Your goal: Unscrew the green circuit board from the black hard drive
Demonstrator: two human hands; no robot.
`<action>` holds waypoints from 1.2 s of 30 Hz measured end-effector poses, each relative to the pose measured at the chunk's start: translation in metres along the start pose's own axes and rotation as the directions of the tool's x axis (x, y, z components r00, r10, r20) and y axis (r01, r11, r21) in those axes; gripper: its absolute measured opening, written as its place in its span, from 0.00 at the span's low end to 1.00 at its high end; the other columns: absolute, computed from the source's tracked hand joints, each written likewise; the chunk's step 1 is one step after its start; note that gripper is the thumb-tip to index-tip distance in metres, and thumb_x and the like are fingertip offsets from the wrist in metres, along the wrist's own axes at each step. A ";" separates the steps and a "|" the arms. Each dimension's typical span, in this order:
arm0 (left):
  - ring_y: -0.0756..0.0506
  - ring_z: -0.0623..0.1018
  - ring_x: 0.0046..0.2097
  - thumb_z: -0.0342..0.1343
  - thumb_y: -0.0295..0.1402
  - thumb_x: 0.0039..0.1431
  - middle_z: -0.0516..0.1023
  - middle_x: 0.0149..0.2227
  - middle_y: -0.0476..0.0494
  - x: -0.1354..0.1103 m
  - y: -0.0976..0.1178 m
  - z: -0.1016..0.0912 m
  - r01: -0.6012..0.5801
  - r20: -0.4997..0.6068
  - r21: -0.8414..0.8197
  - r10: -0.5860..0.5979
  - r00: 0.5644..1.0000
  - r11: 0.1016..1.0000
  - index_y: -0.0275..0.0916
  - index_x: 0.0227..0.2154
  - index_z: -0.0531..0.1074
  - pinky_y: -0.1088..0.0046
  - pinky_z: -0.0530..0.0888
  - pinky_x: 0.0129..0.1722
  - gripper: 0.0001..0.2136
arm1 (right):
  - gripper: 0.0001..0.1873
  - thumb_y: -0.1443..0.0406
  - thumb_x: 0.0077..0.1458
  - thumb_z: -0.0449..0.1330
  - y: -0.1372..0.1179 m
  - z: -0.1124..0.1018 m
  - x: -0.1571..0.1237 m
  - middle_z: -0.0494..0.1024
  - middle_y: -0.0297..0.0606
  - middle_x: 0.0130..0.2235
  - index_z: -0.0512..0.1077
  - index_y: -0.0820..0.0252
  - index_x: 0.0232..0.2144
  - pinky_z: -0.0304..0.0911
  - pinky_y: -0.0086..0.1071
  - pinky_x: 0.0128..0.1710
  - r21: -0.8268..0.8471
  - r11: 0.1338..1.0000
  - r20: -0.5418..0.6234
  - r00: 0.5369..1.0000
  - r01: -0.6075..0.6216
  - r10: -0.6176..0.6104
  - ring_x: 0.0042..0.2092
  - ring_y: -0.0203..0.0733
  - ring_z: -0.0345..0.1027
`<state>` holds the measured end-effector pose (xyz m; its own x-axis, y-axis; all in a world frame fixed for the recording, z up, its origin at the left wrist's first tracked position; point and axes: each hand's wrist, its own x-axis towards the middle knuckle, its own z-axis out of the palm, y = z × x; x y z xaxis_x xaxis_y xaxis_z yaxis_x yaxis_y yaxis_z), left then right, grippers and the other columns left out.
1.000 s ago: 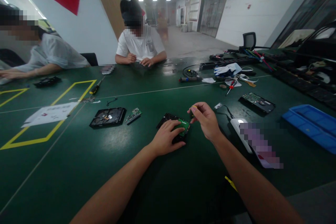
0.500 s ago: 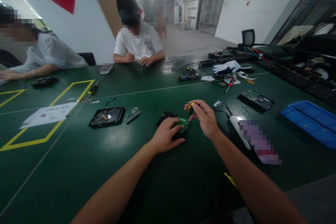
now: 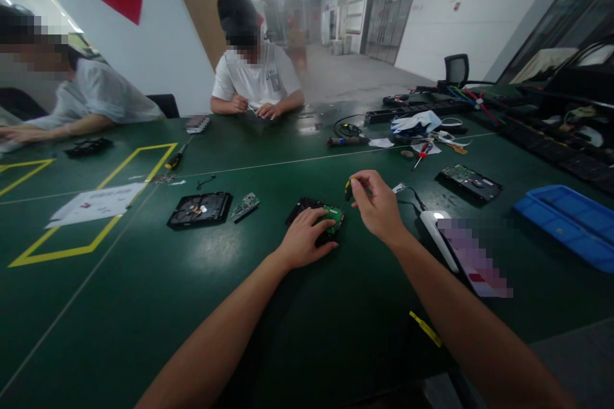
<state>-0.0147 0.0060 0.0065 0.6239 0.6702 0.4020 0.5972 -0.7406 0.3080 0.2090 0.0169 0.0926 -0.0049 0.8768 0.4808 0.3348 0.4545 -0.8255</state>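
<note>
A black hard drive with a green circuit board on top lies on the table in front of me. My left hand spans it, fingers spread across the board and thumb along the near edge, holding it down. My right hand pinches a small screwdriver by its black and yellow handle. The screwdriver stands steeply over the board's right end, its tip pointing down there; whether it sits in a screw is too small to tell. Left of the drive lie a loose circuit board and another hard drive.
To the right are a white corded device, a third hard drive and a blue tray. Farther back lie a red screwdriver and gloves. A person sits opposite; another sits at left.
My right hand has turned around the screwdriver handle, and its fingers have shifted. The left hand stays on the hard drive. The view has moved slightly.
</note>
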 end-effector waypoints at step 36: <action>0.35 0.70 0.64 0.64 0.45 0.59 0.70 0.62 0.38 0.008 -0.003 0.003 0.068 -0.020 -0.010 -0.068 0.998 0.998 0.45 0.58 0.72 0.48 0.65 0.68 0.25 | 0.08 0.68 0.62 0.60 -0.031 -0.009 0.060 0.83 0.40 0.45 0.78 0.56 0.41 0.66 0.39 0.48 -0.540 0.796 0.280 0.950 0.274 -0.138 0.42 0.46 0.76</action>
<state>-0.0094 0.0137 0.0065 0.5718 0.7178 0.3972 0.6329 -0.6940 0.3432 0.2073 0.0536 0.1497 -0.3148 0.8145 0.4874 0.7736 0.5177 -0.3655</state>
